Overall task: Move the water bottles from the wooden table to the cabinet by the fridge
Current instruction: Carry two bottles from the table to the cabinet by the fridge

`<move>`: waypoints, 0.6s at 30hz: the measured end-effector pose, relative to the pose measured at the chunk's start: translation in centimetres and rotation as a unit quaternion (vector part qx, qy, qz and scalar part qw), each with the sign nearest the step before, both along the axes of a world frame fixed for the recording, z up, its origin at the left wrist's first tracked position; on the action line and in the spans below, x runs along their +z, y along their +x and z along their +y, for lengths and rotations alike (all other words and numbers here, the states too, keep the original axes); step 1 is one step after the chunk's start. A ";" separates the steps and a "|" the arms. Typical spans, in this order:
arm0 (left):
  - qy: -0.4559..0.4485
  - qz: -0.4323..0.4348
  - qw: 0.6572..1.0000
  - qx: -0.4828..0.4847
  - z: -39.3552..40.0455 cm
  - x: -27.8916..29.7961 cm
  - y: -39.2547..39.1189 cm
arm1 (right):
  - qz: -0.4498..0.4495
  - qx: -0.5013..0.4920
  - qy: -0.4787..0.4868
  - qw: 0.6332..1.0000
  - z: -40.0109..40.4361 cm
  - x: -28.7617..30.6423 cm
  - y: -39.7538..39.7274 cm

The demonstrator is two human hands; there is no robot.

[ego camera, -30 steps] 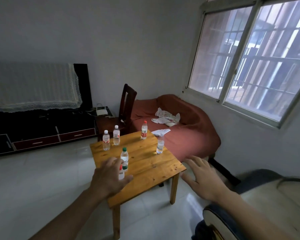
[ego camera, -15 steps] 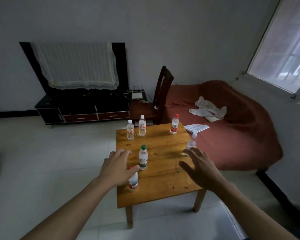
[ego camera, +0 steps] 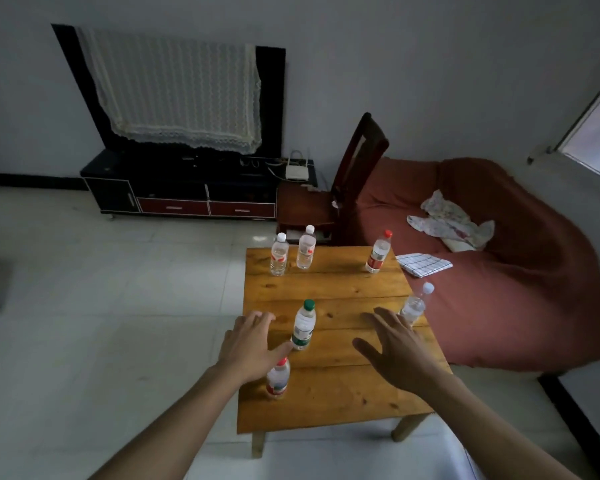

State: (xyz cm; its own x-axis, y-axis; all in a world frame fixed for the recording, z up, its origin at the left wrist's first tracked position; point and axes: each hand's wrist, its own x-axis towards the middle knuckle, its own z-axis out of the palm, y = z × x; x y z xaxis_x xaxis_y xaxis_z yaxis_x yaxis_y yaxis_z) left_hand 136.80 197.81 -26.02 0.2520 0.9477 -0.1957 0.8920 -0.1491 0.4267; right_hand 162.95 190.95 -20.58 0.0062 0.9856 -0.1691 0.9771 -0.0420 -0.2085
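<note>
Neither hand grips anything: the left hand (ego camera: 248,348) and right hand (ego camera: 397,348) hover with fingers spread over the square wooden plank table (ego camera: 340,403). Six clear plastic water bottles stand upright on it, the green-capped bottle (ego camera: 303,325) between the hands, a red-capped bottle (ego camera: 277,379) near the left edge. Pale tiled floor (ego camera: 118,306) lies open to the left; a rust-red covered sofa (ego camera: 516,299) borders the right edge.

The labels on the water bottles (ego camera: 304,325) are too small and blurred to read.
</note>
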 end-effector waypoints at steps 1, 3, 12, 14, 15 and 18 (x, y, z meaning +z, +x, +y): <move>-0.007 0.002 1.000 0.005 0.4 -0.6 -0.1 | -0.003 0.001 -0.003 1.000 0.7 -0.3 0.0; -0.027 0.003 1.000 0.015 0.6 -1.8 -0.4 | -0.007 0.006 -0.012 1.000 1.9 -1.2 -0.1; -0.074 0.002 0.994 0.078 0.6 -5.0 -2.0 | 0.008 0.067 -0.075 0.995 6.6 -5.3 -1.2; -0.073 0.000 0.994 0.084 0.6 -5.5 -2.1 | 0.012 0.076 -0.085 0.993 7.2 -5.9 -1.1; -0.074 -0.004 0.994 0.086 0.6 -5.8 -2.1 | 0.013 0.077 -0.090 0.993 7.6 -6.3 -1.0; -0.084 -0.029 0.992 0.095 0.7 -7.1 -1.9 | 0.012 0.079 -0.103 0.992 8.1 -7.7 -0.7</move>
State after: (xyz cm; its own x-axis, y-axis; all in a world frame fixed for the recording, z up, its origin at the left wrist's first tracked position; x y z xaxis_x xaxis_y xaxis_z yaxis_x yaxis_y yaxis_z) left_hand 134.91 198.49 -33.15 0.0881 0.9344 -0.3451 0.8708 0.0960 0.4822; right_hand 162.27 199.10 -28.28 -0.1513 0.9187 -0.3649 0.9698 0.0665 -0.2345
